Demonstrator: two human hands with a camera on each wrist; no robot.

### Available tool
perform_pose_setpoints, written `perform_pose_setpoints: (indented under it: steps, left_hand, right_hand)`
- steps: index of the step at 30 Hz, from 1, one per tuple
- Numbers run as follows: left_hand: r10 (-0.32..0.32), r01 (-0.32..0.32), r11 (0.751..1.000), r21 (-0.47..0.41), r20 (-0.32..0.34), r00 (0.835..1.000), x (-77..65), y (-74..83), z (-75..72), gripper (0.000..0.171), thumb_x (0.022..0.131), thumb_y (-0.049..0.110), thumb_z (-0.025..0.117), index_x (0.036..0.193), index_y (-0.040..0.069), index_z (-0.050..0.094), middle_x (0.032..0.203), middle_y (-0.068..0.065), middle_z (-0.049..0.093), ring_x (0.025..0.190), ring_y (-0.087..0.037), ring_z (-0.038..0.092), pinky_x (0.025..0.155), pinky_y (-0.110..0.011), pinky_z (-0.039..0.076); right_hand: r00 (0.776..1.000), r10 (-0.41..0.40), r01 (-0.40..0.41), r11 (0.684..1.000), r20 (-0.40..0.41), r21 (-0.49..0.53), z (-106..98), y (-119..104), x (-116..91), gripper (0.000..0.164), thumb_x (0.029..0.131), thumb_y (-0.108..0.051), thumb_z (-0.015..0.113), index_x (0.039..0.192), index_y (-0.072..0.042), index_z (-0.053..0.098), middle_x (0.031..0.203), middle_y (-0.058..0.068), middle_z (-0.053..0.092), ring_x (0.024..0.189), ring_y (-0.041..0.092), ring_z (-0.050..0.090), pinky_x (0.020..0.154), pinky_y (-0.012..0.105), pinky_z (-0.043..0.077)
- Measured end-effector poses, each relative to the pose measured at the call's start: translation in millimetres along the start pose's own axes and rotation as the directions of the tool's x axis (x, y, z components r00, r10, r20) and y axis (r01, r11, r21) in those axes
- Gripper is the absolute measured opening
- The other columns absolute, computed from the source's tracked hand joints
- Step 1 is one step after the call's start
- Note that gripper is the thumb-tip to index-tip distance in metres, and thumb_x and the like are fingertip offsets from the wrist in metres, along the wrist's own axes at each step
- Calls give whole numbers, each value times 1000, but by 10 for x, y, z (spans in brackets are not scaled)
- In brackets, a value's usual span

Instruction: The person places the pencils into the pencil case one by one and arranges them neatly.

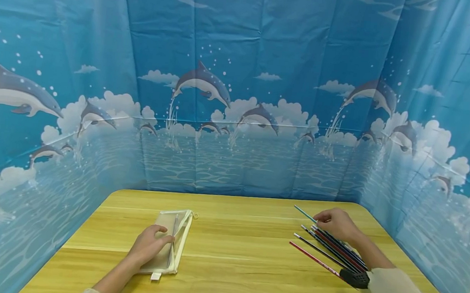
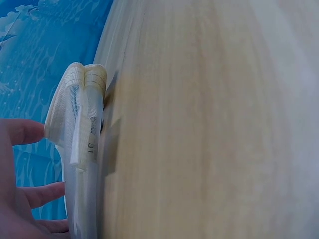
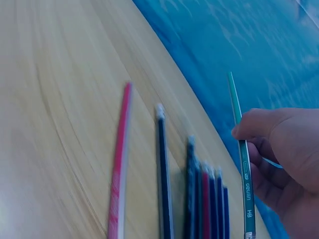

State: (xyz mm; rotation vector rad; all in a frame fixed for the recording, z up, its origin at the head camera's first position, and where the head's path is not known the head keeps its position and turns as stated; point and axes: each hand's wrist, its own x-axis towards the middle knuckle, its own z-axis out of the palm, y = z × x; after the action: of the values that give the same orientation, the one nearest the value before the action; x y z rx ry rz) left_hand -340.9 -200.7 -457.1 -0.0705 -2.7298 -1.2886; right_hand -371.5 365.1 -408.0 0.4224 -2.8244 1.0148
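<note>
A pale, see-through zip pouch (image 1: 183,243) lies on the left of the table. My left hand (image 1: 150,245) rests on it, fingers loosely spread; in the left wrist view, fingertips (image 2: 32,132) touch the side of the pouch (image 2: 82,164). A thin grey strip shows inside it lengthwise. On the right, my right hand (image 1: 336,223) pinches a green pencil (image 3: 244,169) marked HB between thumb and fingers. This pencil is raised over a row of dark pencils (image 1: 336,249). Closer to me lie a separate dark pencil (image 3: 163,174) and a pink-red pencil (image 3: 119,164).
The yellow wood-grain table (image 1: 234,257) has rounded far corners. A blue curtain (image 1: 225,164) printed with dolphins hangs around its back and sides. A black wrist device (image 1: 355,278) sits under the right wrist, overlapping pencil ends. The pouch has a small ring (image 1: 195,216) at its far corner.
</note>
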Motion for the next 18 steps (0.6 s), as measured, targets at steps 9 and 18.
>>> perform_pose_setpoints:
  steps: [9,18]
  left_hand:
    - [-4,4,1000,3,4,1000,3,15,-10,54,91,35,72,128,-3,65,139,-25,58,133,-50,47,106,-62,39]
    - [-11,11,1000,12,3,1000,-8,19,5,53,90,35,73,127,-3,65,137,-24,59,132,-49,49,105,-62,40]
  right_hand:
    - [993,-117,117,993,-7,18,286,-384,174,21,96,-4,67,114,5,76,99,7,72,90,25,68,67,37,54]
    - [992,-122,121,990,21,73,603,-610,294,22,95,-4,68,114,5,76,96,3,73,85,20,68,68,37,56]
